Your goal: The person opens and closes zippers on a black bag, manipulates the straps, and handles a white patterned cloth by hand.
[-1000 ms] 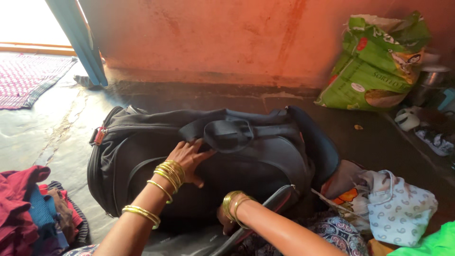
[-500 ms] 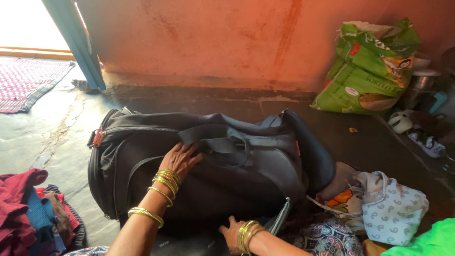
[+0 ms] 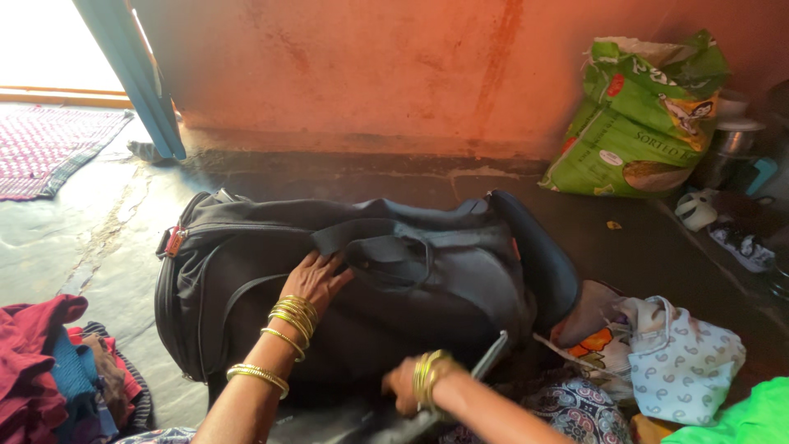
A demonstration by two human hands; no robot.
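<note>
A large black duffel bag lies on its side on the stone floor, its carry strap folded across the top. My left hand lies flat on the bag just left of the strap, fingers spread, holding nothing. My right hand is at the bag's near lower edge, blurred, with its fingers curled on the grey-edged flap that hangs open there. Both wrists carry gold bangles.
A pile of red and blue clothes lies at the left. White patterned cloth and other fabric sit at the right. A green sack leans on the orange wall beside metal vessels. A woven mat lies by the blue door frame.
My right hand has slid along the bag's near edge and lifted slightly with the flap. My left hand stays on top of the bag, shifted a little toward me.
</note>
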